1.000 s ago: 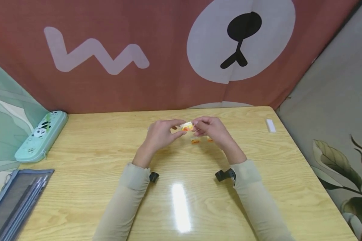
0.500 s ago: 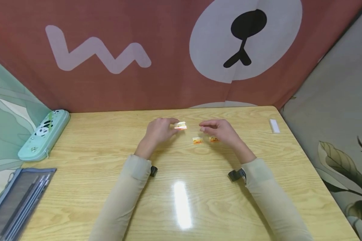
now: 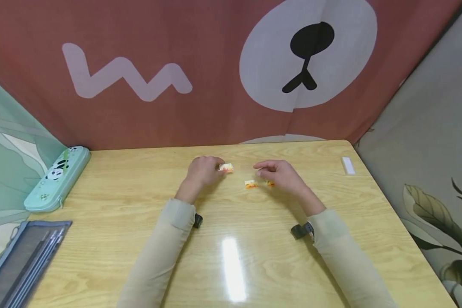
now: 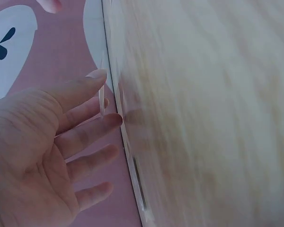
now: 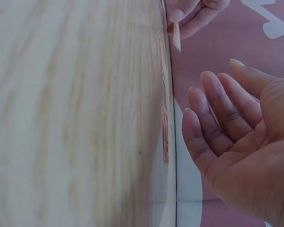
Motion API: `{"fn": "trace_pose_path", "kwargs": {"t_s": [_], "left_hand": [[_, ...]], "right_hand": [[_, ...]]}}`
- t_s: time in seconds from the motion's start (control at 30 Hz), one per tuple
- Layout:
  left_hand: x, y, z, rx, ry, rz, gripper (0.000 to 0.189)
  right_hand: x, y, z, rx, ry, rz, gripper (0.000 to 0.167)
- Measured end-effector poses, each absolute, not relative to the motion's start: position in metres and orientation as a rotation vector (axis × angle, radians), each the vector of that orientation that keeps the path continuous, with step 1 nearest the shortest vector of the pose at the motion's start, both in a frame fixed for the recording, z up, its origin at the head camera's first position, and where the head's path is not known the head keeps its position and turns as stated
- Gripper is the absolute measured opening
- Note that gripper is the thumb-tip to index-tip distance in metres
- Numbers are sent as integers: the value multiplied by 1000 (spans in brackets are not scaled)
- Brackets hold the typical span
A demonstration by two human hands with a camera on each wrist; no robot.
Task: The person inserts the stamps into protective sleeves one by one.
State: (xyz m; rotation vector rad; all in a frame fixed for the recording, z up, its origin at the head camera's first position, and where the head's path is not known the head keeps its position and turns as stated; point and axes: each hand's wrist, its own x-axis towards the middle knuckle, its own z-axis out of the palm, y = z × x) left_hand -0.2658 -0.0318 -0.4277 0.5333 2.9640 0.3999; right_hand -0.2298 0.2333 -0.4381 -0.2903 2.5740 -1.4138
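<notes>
My left hand (image 3: 202, 172) pinches a small flat piece with white, yellow and orange print (image 3: 226, 167) between thumb and fingers. Edge-on, the same piece (image 4: 102, 100) looks very thin in the left wrist view. Its print is too small to read. My right hand (image 3: 282, 174) hovers over the table with relaxed fingers, and its palm (image 5: 246, 165) holds nothing. Below and between the hands lies a second orange-printed piece (image 3: 250, 184). A third such piece (image 3: 270, 183) is partly covered by the right hand.
A mint panda pencil case (image 3: 57, 179) lies at the left edge, with a dark mesh pouch of long thin items (image 3: 34, 256) in front. A white block (image 3: 348, 166) sits at the back right. A thin flat thing (image 4: 139, 184) lies near the left hand. A red-brown cloth (image 3: 146, 124) hangs behind the table.
My right hand has let go of the printed piece and moved right. The left hand, holding the piece alone, has shifted slightly left. The two pieces on the table show more plainly.
</notes>
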Motion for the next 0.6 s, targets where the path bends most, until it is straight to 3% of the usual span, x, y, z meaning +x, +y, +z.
{"fn": "trace_pose_path", "kwargs": {"t_s": [0.6], "left_hand": [[-269, -30, -426, 492, 2950, 321, 31]], "right_hand": [[-224, 236, -435, -302, 2600, -1342, 34]]}}
